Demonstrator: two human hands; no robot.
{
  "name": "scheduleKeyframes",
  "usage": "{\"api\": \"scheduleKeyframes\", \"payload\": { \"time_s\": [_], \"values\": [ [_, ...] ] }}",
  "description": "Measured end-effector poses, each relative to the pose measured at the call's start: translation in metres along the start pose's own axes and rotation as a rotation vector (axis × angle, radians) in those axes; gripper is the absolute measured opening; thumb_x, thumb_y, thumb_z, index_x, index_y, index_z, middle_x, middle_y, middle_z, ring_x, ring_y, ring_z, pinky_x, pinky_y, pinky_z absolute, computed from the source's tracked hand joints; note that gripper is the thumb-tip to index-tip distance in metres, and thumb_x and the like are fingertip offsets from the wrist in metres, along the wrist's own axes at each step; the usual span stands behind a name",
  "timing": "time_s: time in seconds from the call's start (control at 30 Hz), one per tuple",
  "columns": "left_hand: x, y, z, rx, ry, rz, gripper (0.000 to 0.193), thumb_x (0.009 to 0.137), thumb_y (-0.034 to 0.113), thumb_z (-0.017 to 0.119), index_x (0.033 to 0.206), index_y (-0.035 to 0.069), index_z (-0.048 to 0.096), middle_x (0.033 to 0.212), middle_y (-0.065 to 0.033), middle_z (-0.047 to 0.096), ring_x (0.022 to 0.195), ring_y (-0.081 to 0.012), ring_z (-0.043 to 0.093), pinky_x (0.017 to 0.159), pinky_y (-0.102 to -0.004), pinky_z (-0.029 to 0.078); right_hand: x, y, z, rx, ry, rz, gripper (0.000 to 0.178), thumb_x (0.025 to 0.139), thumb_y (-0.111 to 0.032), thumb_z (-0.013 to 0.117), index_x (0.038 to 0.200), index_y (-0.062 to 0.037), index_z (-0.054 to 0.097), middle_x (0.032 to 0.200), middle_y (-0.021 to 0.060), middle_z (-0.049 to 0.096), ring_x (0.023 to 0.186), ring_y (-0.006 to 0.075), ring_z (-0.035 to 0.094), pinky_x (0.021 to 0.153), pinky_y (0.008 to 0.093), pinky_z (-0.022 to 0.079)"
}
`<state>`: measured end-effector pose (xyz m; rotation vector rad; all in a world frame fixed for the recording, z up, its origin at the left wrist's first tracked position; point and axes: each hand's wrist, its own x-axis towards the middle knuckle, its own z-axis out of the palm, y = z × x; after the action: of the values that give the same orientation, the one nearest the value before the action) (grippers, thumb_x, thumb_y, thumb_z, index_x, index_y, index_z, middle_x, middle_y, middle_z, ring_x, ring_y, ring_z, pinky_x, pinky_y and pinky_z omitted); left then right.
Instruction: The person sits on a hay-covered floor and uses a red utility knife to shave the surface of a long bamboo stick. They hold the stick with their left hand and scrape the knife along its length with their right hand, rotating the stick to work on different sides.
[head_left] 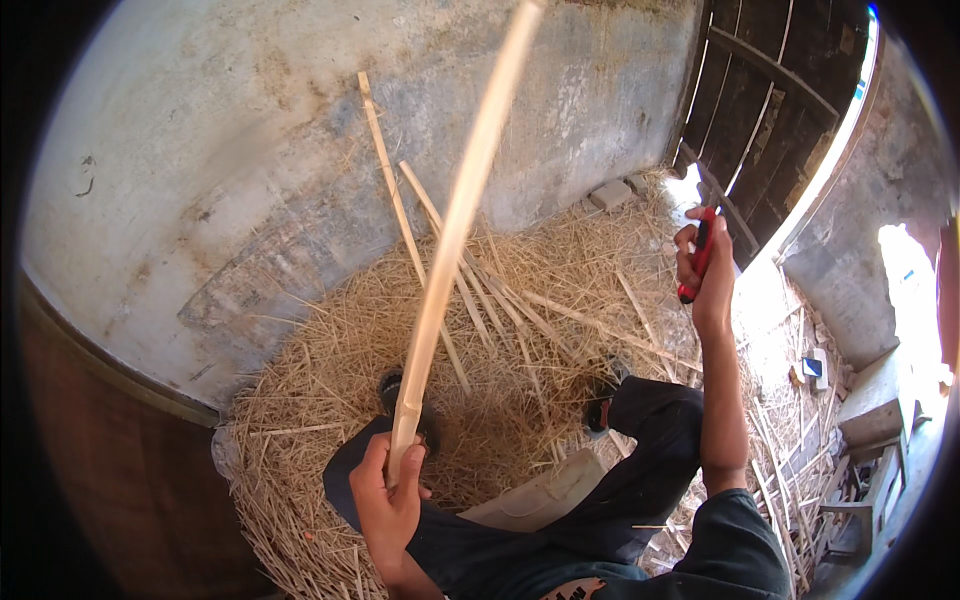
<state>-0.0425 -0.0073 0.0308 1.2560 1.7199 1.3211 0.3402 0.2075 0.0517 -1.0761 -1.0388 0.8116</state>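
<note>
A long cane is held upright in the closed left hand, while a red-handled knife is gripped clear in the right hand.

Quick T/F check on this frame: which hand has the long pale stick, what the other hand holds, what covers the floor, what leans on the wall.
1. The left hand grips the long pale stick near its lower end. True.
2. The right hand is empty. False: it holds a red-handled tool.
3. The floor is bare concrete. False: straw-like shavings cover it.
4. Thin split strips lean against the grey wall. True.
5. The stick lies flat on the ground. False: it is raised, pointing up.
</note>
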Motion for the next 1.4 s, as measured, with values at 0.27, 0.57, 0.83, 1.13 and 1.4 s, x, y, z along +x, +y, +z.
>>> {"api": "scheduleKeyframes", "payload": {
  "time_s": [0.27, 0.57, 0.83, 1.13, 1.4],
  "values": [
    [-0.004, 0.018, 0.024, -0.195, -0.183, 0.083, 0.036, 0.116, 0.033, 0.051, 0.116, -0.002, 0.061, 0.074, 0.0013, 0.051, 0.064, -0.0068, 0.043, 0.058, -0.0271, 0.037, -0.090, -0.030, 0.051, -0.394, -0.517, -0.511, 0.023, 0.097, -0.017, 0.077, 0.116, -0.0049, 0.073, 0.092, 0.0079, 0.071, 0.076, 0.0203, 0.072, 0.066, 0.0378, 0.057],
    [-0.008, 0.026, 0.050, -0.122, -0.180, 0.035, 0.040, 0.118, 0.033, 0.045, 0.114, -0.001, 0.065, 0.070, -0.0007, 0.050, 0.061, -0.0080, 0.042, 0.057, -0.0299, 0.035, -0.118, -0.024, 0.073, -0.461, -0.728, -0.811, 0.038, 0.090, -0.030, 0.086, 0.118, -0.0067, 0.074, 0.081, 0.0045, 0.065, 0.059, 0.0238, 0.067, 0.051, 0.0365, 0.052],
    [-0.010, 0.020, 0.062, -0.167, -0.200, 0.022, 0.028, 0.112, 0.028, 0.061, 0.111, 0.000, 0.069, 0.067, 0.0015, 0.055, 0.060, -0.0035, 0.045, 0.054, -0.0261, 0.034, -0.117, -0.023, 0.074, -0.493, -0.740, -0.803, 0.040, 0.090, -0.032, 0.086, 0.118, -0.0058, 0.074, 0.079, 0.0040, 0.062, 0.057, 0.0239, 0.065, 0.051, 0.0367, 0.052],
    [-0.003, 0.022, 0.061, -0.111, -0.212, 0.094, 0.021, 0.106, 0.022, 0.070, 0.106, 0.001, 0.069, 0.063, 0.0028, 0.053, 0.057, -0.0028, 0.043, 0.052, -0.0270, 0.033, -0.119, -0.022, 0.073, -0.505, -0.702, -0.807, 0.037, 0.088, -0.031, 0.087, 0.117, -0.0090, 0.077, 0.076, 0.0016, 0.061, 0.055, 0.0212, 0.063, 0.048, 0.0355, 0.048],
    [-0.005, 0.016, 0.063, -0.089, -0.228, 0.013, 0.023, 0.106, 0.024, 0.069, 0.103, 0.001, 0.067, 0.063, 0.0006, 0.052, 0.057, -0.0054, 0.045, 0.053, -0.0295, 0.034, -0.113, -0.013, 0.071, -0.577, -0.636, -0.864, 0.037, 0.085, -0.031, 0.089, 0.114, -0.0102, 0.079, 0.073, -0.0004, 0.059, 0.053, 0.0184, 0.061, 0.046, 0.0346, 0.047]
  ]
}}
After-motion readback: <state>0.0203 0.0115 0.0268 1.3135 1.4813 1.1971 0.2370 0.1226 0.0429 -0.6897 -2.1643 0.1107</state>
